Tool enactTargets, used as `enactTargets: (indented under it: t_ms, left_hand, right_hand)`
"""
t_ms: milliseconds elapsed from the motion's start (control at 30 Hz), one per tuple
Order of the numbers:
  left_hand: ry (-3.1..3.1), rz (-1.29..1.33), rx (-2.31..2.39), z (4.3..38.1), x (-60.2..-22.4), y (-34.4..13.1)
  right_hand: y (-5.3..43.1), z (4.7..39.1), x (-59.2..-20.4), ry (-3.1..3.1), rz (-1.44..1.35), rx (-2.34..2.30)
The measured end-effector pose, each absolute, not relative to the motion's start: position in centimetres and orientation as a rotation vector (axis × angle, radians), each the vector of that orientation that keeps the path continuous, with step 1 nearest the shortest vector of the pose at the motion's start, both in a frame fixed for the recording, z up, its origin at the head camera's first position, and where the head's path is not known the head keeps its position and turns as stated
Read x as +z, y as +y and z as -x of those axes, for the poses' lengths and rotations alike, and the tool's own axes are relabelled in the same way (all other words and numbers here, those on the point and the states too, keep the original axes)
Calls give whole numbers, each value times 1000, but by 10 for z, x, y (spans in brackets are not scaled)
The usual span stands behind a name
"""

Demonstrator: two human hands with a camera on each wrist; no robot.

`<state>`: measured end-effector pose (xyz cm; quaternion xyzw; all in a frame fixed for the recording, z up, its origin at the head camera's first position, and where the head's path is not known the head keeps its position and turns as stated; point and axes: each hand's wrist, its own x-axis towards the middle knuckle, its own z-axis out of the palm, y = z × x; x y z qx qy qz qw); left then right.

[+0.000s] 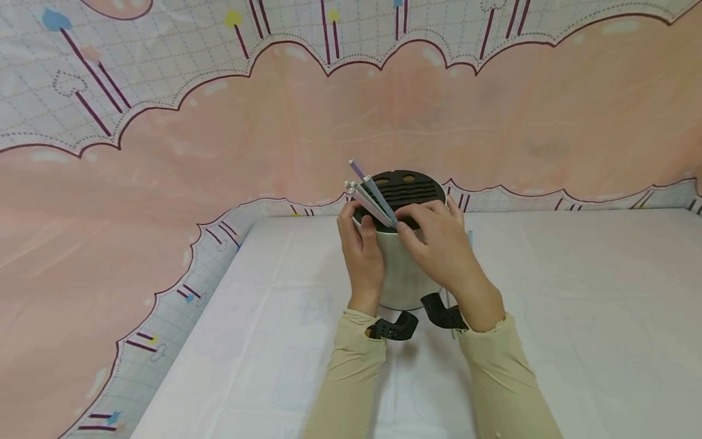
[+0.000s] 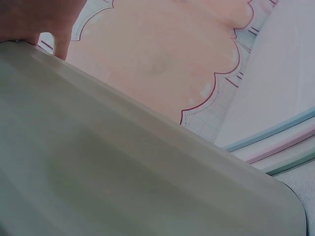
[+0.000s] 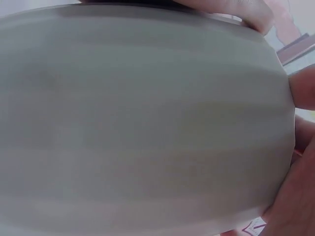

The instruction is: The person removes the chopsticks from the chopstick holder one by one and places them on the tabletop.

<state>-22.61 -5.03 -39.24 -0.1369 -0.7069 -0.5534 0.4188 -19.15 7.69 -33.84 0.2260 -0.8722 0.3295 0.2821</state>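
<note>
A white ribbed holder (image 1: 406,274) with a black slotted top (image 1: 411,190) stands upright on the table. My left hand (image 1: 363,262) grips its left side, with fingers round the upper wall and the thumb near the rim. Several slim pastel sticks with shiny ends lean left out of the top; a light blue stick (image 1: 381,200), a pale pinkish stick (image 1: 368,204) and a purple stick (image 1: 356,169) show. My right hand (image 1: 444,244) is over the near right rim, its thumb and forefinger pinching the light blue stick low down. Its other fingers lie along the holder's right side.
Beside the holder, flat pieces with blue, pink and green edges (image 2: 280,132) show in the left wrist view, mostly hidden by the right arm in the head view. The white table (image 1: 581,317) meets a peach patterned backdrop (image 1: 493,134) behind.
</note>
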Motion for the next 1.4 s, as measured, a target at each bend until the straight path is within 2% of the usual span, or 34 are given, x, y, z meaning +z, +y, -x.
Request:
enactTargets:
  t_ms: [533,1400]
  left_hand:
    - [-1775,330,-1431,222,-392,-51]
    - [-1798,331,-1445,222,-391,-52]
  right_hand:
    - [80,189,-338,-2309,-636,1035]
    - [79,191,-340,-1961,-492,1122]
